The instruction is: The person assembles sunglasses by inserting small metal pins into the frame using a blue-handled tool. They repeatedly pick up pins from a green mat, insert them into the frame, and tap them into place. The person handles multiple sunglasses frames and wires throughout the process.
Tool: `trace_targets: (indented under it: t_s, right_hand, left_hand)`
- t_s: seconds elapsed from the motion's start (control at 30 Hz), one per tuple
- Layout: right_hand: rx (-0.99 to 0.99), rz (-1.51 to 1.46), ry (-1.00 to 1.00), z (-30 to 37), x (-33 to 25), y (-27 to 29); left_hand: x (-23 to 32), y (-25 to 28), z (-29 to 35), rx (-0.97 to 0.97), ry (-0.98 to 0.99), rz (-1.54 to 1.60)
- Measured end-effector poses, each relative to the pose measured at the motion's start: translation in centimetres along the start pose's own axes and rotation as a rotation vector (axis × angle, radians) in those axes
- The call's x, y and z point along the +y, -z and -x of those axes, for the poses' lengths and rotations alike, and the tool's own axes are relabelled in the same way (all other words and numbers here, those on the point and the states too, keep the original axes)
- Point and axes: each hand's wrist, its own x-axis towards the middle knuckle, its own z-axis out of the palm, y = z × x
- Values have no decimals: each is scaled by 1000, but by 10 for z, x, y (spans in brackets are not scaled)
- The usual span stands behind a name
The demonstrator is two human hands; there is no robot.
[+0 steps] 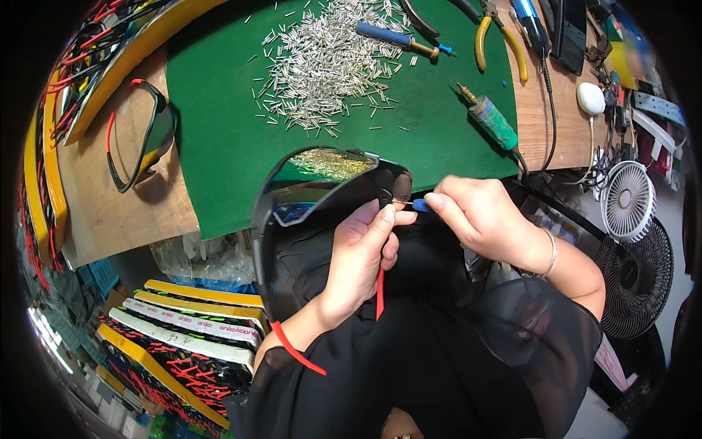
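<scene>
My left hand (364, 252) grips a pair of dark wraparound sunglasses (314, 194) with a mirrored lens and red temple arms, holding it at the hinge corner over my lap. My right hand (475, 214) pinches a small blue-handled screwdriver (418, 205) whose thin tip points left into that hinge, just beside my left thumb. One red arm (296, 351) of the sunglasses hangs down past my left wrist. A heap of small silver metal pins (325, 58) lies on the green mat (227, 146) beyond the glasses.
Another pair of dark sunglasses (142, 139) with red arms rests on the wooden bench at left. A blue screwdriver (398, 38), yellow-handled pliers (501, 40) and a green-handled soldering iron (493, 121) lie on the mat. Small fans (627, 201) stand at right; stacked trays of frames (183, 329) sit lower left.
</scene>
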Motion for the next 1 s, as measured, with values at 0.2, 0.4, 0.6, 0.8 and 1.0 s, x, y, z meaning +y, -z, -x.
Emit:
trace_targets:
  t_s: [0.2,0.4,0.6,0.8,1.0]
  right_hand:
    - [127,-109,53,4,-3,-1]
    - [95,-24,62,7,13,-14]
    - [205,-230,50,4,3,-11]
    - [169,58,200,6,13,-14]
    - [93,-64,46,3,12,-16]
  left_hand:
    - [-9,4,-4,-18,37,-3]
    - [-16,5,-9,24,29,-18]
    - [-17,4,-13,79,-11,-49]
    - [-13,1,-13,68,37,5]
    - [-13,2,-13,73,27,0]
